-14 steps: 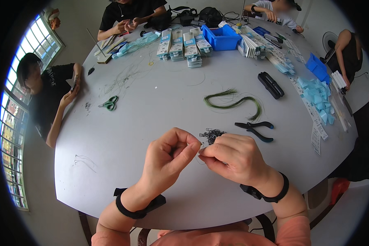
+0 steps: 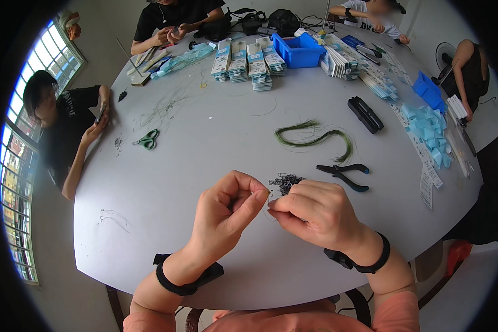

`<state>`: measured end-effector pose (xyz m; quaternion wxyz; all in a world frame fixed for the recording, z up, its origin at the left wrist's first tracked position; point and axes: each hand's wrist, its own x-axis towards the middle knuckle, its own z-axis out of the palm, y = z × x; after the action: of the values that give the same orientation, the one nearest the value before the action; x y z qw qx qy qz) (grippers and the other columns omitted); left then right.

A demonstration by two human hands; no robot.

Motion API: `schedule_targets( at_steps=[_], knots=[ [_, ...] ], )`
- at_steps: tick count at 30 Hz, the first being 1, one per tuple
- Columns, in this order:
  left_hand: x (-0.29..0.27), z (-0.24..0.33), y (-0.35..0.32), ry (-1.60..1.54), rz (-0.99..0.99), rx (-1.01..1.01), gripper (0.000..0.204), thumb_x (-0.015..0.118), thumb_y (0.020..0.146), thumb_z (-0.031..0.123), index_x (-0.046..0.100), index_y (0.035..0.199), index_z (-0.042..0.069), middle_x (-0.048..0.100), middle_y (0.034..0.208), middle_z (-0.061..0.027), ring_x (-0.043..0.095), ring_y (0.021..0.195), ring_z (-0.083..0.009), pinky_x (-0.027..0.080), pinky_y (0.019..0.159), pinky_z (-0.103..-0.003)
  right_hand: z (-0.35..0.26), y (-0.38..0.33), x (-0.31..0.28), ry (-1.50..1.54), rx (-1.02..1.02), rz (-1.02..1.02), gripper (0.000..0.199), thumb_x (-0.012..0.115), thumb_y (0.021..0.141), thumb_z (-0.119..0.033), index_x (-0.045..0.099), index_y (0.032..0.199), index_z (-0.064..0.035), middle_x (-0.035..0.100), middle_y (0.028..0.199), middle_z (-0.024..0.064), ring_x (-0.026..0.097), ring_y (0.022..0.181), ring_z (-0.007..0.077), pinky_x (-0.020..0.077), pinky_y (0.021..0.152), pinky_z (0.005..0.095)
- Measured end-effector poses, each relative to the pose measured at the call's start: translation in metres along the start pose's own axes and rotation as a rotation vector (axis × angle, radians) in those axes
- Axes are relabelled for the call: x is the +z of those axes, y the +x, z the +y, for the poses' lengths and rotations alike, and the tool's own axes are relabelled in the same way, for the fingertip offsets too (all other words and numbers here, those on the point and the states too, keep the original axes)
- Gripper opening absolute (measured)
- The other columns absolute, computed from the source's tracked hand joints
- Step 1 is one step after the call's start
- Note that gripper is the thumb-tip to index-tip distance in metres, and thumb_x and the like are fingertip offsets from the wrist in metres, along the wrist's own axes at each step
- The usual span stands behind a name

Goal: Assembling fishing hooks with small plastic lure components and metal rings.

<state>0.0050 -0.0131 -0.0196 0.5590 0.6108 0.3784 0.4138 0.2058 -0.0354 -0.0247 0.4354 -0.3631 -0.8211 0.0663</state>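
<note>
Near the middle of the table, my left hand [image 2: 227, 213] pinches a tiny dark hook [image 2: 271, 193] between thumb and forefinger. Close beside it, my right hand [image 2: 321, 213] is closed in a pinch on a thin line, which curves faintly below the fingertips. The fingertips of both hands are a small gap apart. Just beyond my right hand lies a pile of small dark metal hooks or clips [image 2: 284, 181], partly hidden by its knuckles. Black-handled pliers [image 2: 346, 176] rest to the right of the pile. Farther out lies a bent bundle of green line [image 2: 315, 139].
Green-handled scissors [image 2: 148, 139] and small hooks with lines [image 2: 108, 217] lie at left. A black case [image 2: 365, 115] sits at right. Stacked packets [image 2: 239, 62], a blue bin [image 2: 299, 52] and light-blue strips [image 2: 426, 130] lie farther off. Several people sit around the table.
Both hands stay almost in place. My left fingertips have shifted very slightly. The person at the far right of the table has moved a hand.
</note>
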Motion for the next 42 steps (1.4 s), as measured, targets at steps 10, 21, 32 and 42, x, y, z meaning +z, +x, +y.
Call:
schedule_targets(
  at_steps=[10,21,32,42],
  knots=[
    [-0.002,-0.003,0.001,-0.023,0.018,0.016,0.011,0.066,0.100,0.009,0.063,0.100,-0.001,0.064,0.083,0.0031,0.045,0.068,0.0009,0.041,0.064,-0.017,-0.002,0.001,-0.001,0.002,0.004,0.028,0.020,0.081,0.076,-0.004,0.066,0.088,-0.0089,0.062,0.072,0.0019,0.062,0.061,0.0206,0.0501,0.055,0.0323],
    [0.000,-0.002,0.000,-0.042,0.033,0.017,0.012,0.067,0.100,0.010,0.063,0.100,-0.001,0.066,0.085,0.0012,0.047,0.070,0.0006,0.041,0.063,-0.017,-0.002,0.001,-0.003,-0.142,-0.096,0.076,0.024,0.078,0.073,-0.001,0.069,0.095,-0.0063,0.055,0.066,0.0007,0.055,0.056,0.0185,0.0450,0.050,0.0313],
    [0.000,-0.001,-0.003,0.182,-0.009,0.042,0.009,0.071,0.095,0.007,0.066,0.094,0.000,0.057,0.066,0.0048,0.039,0.057,-0.0013,0.034,0.052,-0.021,0.002,0.002,-0.011,-0.258,-0.220,0.099,0.023,0.071,0.074,-0.008,0.072,0.097,-0.0047,0.049,0.069,0.0015,0.051,0.058,0.0174,0.0418,0.049,0.0301],
    [-0.001,0.003,-0.002,0.234,-0.045,0.059,0.010,0.074,0.094,0.010,0.068,0.093,0.001,0.058,0.064,0.0045,0.043,0.056,-0.0016,0.035,0.051,-0.021,0.003,0.006,-0.007,0.067,0.127,0.144,0.013,0.078,0.083,-0.004,0.069,0.093,-0.0066,0.061,0.069,0.0039,0.059,0.058,0.0181,0.0456,0.052,0.0307]
  ],
)
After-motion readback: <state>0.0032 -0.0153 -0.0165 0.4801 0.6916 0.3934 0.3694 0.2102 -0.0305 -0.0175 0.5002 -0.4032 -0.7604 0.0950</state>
